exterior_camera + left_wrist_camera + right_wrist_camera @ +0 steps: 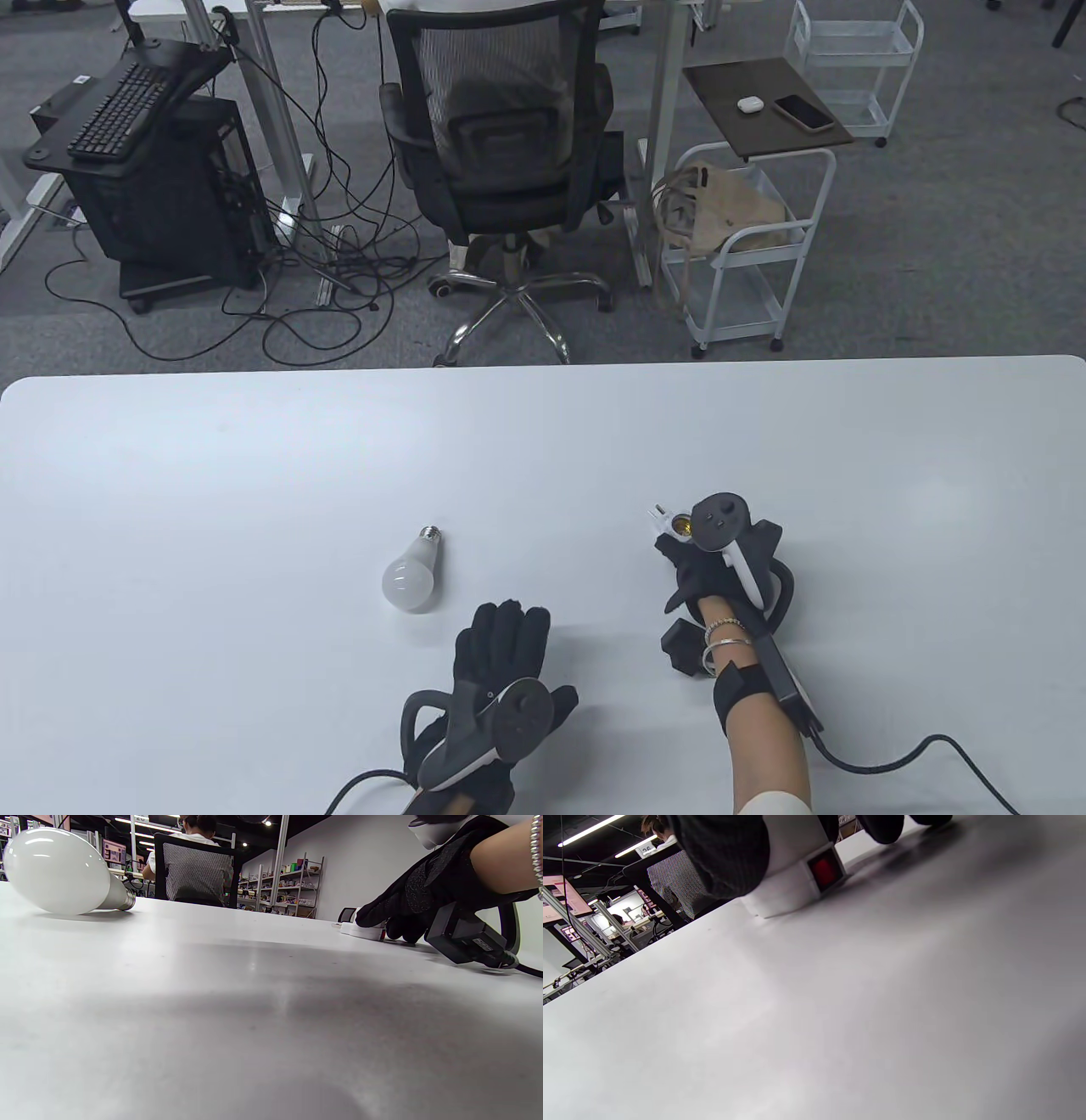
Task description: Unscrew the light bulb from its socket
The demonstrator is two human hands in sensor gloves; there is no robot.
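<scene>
Table view looks down from above; both wrist views skim the shared table [254,475] closely.

The left hand [501,654] lies flat, palm down, fingers extended forward and together. Off to its right and slightly farther forward, the right hand [700,573] curls downward, fingers wrapped around something.

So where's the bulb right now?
In the table view the bulb lies on its side on the table, left of centre, just beyond the left hand, untouched.
</scene>
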